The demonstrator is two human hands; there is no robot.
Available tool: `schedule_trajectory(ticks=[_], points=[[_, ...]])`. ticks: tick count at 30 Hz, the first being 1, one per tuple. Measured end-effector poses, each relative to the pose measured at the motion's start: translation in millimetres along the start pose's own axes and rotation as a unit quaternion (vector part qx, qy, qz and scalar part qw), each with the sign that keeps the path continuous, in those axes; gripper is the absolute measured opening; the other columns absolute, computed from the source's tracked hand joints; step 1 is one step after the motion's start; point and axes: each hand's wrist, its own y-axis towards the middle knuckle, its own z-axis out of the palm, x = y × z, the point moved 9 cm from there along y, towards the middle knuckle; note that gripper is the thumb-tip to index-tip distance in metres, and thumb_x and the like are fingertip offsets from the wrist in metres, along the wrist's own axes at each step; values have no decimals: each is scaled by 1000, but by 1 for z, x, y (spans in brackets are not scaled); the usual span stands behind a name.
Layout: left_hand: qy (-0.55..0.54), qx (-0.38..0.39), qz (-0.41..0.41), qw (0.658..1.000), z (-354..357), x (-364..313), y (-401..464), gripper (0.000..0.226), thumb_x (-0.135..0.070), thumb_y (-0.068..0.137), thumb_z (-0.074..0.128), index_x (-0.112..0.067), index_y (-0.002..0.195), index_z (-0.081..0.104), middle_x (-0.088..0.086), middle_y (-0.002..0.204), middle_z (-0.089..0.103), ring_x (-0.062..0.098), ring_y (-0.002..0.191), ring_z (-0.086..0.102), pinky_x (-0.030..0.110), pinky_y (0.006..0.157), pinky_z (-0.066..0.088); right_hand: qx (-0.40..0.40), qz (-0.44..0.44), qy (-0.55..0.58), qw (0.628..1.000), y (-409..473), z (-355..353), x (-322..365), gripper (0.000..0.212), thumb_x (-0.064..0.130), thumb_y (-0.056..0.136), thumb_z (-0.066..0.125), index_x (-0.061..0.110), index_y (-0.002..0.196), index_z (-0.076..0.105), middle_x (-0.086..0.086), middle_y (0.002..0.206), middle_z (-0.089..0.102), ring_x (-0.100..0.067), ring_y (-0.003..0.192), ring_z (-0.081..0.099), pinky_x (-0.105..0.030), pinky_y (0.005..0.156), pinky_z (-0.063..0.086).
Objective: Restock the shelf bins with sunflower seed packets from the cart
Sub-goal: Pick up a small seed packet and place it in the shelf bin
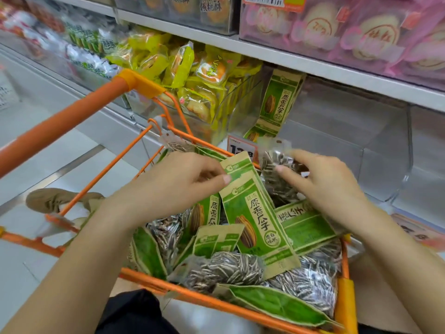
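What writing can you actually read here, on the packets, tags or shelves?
"原香瓜子": green and tan paper seed packet that the left hand pinches.
"原香瓜子": same kind of green packet standing in the clear shelf bin.
"12": white and orange price tag, rest hidden.
Pink bun packs, yellow snack bags: too blurred.

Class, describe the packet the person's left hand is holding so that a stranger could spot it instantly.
Start at the orange wire cart full of seed packets. Above its middle, the left hand pinches the top corner of a green and tan paper sunflower seed packet. Unlike the packets lying in the heap, it is lifted, face up, showing a large striped seed.
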Motion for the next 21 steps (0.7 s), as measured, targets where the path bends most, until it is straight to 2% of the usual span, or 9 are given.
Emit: schedule_trajectory(ticks=[3,5,7,9,13,16,18,20,21], points=[[-96,-2,54,994,0,-14,-21,22,-55,85,55,-37,85,68,-23,96,67,-10,94,59,17,77,44,-90,8,146,985,-1,-30,-5,31,49,92,51,26,109,63,11,74,58,-13,74,58,-33,65,42],[-103,82,66,989,13,-20,-37,24,-64,76,60,-42,83,67,-31,119,56,-10,115,50,26,95,41,-112,18,245,963,-3,-40,-7,24,42,93,54,25,106,64,11,65,55,-3,62,49,-27,61,39],[-38,171,47,983,30,-14,-52,35,-73,67,62,-46,90,64,-40,137,31,-18,126,31,27,107,31,-94,39,371,923,-3,-39,-7,15,32,95,55,21,101,62,14,58,56,2,58,51,-19,58,45],[29,204,23,978,38,-5,-61,40,-75,63,61,-46,90,62,-41,143,14,-17,129,17,26,112,24,-57,88,463,880,-3,-26,-10,11,28,93,57,18,97,60,17,61,62,2,56,56,-16,55,48],[64,160,33,985,33,-4,-64,28,-64,74,62,-37,77,68,-42,138,17,-16,131,15,27,114,22,17,163,509,845,-8,6,-13,19,34,89,60,18,99,64,6,79,69,-5,59,61,-16,50,47],[-75,41,62,994,12,-9,-59,27,-55,80,62,-31,72,66,-41,113,53,-14,124,41,34,102,42,33,183,522,832,-14,21,-11,21,35,91,58,16,91,66,3,75,66,-5,57,58,-14,48,45],[-210,-16,39,977,-5,-4,-53,23,-47,85,62,-27,76,65,-13,94,71,3,99,64,37,81,54,35,192,534,822,-15,24,-8,22,35,91,57,16,89,67,6,71,67,-4,56,58,-14,47,44],[-260,-75,9,963,-23,5,-46,28,-52,86,57,-26,81,64,10,71,64,20,56,55,34,49,45,38,195,537,820,-15,25,-7,23,35,92,55,15,89,67,7,70,66,-4,56,58,-13,46,43],[-281,-107,-10,954,-30,10,-44,29,-51,86,56,-24,82,64,8,63,57,18,48,44,31,41,37,41,194,535,821,-15,24,-6,25,36,92,55,15,90,68,6,72,67,-5,59,58,-13,47,44]])
